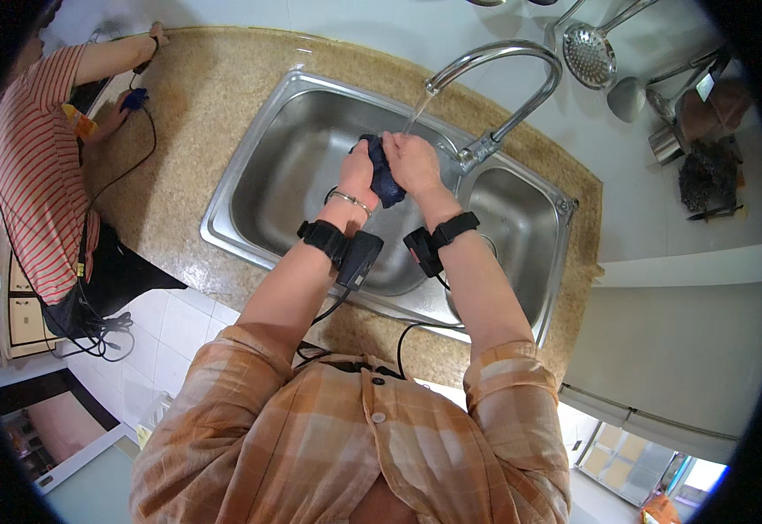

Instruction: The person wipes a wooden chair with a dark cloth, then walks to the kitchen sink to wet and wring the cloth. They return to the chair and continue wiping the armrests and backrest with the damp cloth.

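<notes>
A dark blue cloth (387,177) is bunched between my two hands above the large basin of a stainless steel double sink (269,170). My left hand (357,173) grips its left side, and my right hand (412,160) holds it from the upper right. Water runs in a thin stream (417,112) from the curved chrome faucet (518,52) down onto or just behind my right hand's fingers. The fingertips of both hands are partly hidden by the cloth and by each other. Each forearm carries a strapped black device (360,261) near the wrist.
At the left, a person in a striped shirt (40,170) holds a blue cloth (135,99) on the speckled countertop (184,118). A black cable (125,173) trails there. The smaller basin (518,229) lies right of my hands. A skimmer (589,56) and other utensils hang on the wall.
</notes>
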The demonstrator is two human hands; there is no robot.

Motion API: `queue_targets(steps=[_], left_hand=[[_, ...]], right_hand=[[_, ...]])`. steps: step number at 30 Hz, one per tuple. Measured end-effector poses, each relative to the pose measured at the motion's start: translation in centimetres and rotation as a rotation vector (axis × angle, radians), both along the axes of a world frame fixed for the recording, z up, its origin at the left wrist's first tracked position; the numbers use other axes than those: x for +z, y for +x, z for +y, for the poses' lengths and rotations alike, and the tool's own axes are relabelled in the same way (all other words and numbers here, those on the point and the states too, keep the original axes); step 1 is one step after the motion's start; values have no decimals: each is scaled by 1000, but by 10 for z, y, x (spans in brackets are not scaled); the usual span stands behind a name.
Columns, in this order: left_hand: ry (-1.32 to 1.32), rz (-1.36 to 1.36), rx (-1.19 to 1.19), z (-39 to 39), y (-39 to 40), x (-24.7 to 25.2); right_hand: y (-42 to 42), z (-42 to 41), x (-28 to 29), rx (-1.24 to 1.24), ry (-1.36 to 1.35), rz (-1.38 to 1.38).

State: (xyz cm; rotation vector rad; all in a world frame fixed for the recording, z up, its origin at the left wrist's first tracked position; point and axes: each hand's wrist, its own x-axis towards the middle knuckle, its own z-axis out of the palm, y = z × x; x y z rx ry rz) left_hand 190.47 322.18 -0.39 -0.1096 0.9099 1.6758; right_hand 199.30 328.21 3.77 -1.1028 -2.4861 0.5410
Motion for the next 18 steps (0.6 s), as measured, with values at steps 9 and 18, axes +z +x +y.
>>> queue_targets(steps=[9, 18], left_hand=[[-224, 93, -50, -10, -48, -15], [38, -151, -202, -17, 12, 11]], right_hand=[[26, 20, -28, -63, -440, 76], [7, -5, -41, 17, -332, 389]])
